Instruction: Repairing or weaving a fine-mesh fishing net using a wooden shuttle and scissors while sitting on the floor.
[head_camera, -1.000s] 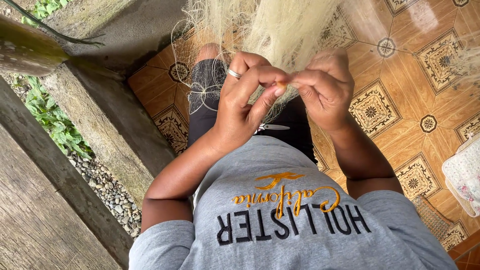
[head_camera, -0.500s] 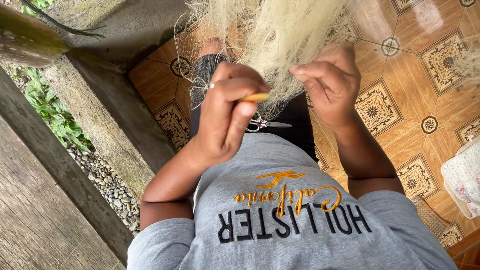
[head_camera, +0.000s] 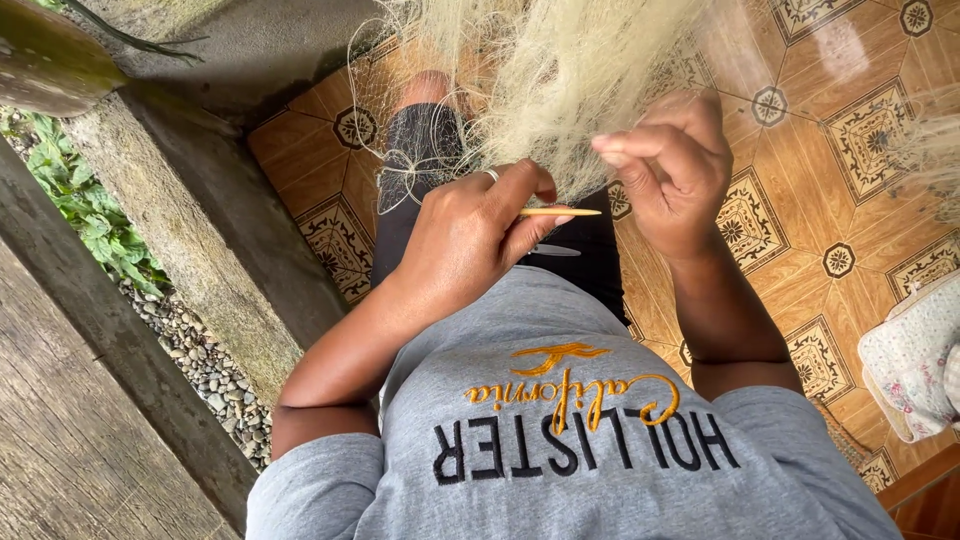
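Note:
A pale, fine-meshed fishing net (head_camera: 560, 75) hangs in a thick bundle in front of me and drapes over my lap. My left hand (head_camera: 470, 235), with a ring on one finger, grips a thin yellow netting needle (head_camera: 562, 212) that points to the right, just below the net. My right hand (head_camera: 670, 170) is raised beside it, its fingers pinched on strands of the net. A small pair of scissors (head_camera: 555, 250) lies on my dark-clothed lap under the needle.
The floor has brown patterned tiles (head_camera: 850, 130). A concrete ledge (head_camera: 190, 220) runs along the left, with gravel (head_camera: 205, 375), green plants (head_camera: 90, 220) and weathered wood (head_camera: 60, 440) beyond. A light floral cloth (head_camera: 915, 365) lies at the right edge.
My two hands, together on the net a second ago, have drawn apart. The left hand has pulled the needle out and down toward my lap; the right hand stays up at the net.

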